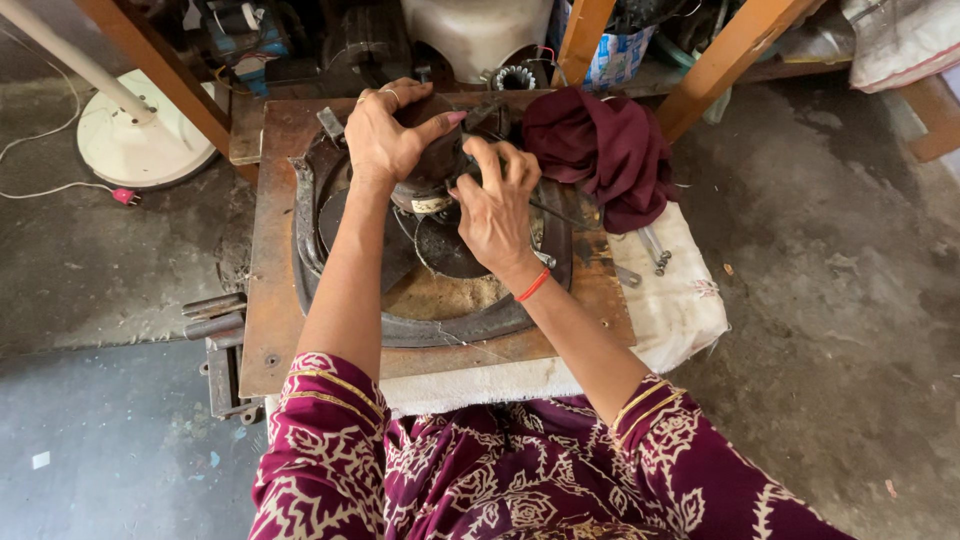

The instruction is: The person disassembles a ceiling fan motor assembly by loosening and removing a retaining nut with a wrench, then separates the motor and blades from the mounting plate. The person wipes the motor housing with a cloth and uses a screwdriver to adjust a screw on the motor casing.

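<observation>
At the middle of a low wooden counter (262, 330), a small dark motor (432, 170) is gripped by two bare hands above a round, rusted metal guard (440, 325). The motor's domed top is clasped by the left hand (385, 135), fingers wrapped over it and thumb pressed to its side. The right hand (495, 205) is closed on the motor's near side, its fingertips pinched at something small there; what is pinched cannot be told. An orange bangle (533, 286) is worn at that wrist, and patterned maroon sleeves (320, 440) are seen at the bottom of the view.

A crumpled maroon cloth (605, 150) is heaped at the counter's far right corner, just beside the motor. A white cloth (680, 300) is draped over the right edge, with a few loose metal bolts (655, 250) lying on it. A white fan base (140, 135) with its cord is seen on the concrete floor (110, 260), well apart to the left.

By the look of it, the work is best done with the body held firmly steady under the left hand while the fine fingering is kept light and close, so that nothing small is dropped into the guard below.
</observation>
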